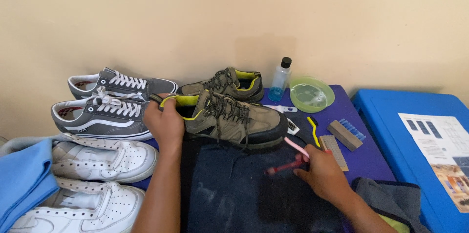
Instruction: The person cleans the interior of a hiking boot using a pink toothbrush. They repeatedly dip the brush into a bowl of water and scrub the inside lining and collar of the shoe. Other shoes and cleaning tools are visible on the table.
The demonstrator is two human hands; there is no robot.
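My left hand (165,121) grips the heel of an olive hiking shoe (234,119) with yellow-green lining and dark laces. The shoe lies on a dark blue cloth (229,189), its toe pointing right. My right hand (325,174) hovers low over the cloth by the shoe's toe and touches a small red brush (283,167), which is blurred. A pink-handled brush (296,146) lies just above the red one. The matching olive shoe (229,84) stands behind, near the wall.
Two grey sneakers (105,110) and two white sneakers (97,164) sit at the left beside a light blue cloth (22,179). A clear bottle (281,79), a green bowl (311,93), a yellow-handled brush (314,130) and two block brushes (344,134) lie at the right. A blue box (386,115) carries a printed sheet.
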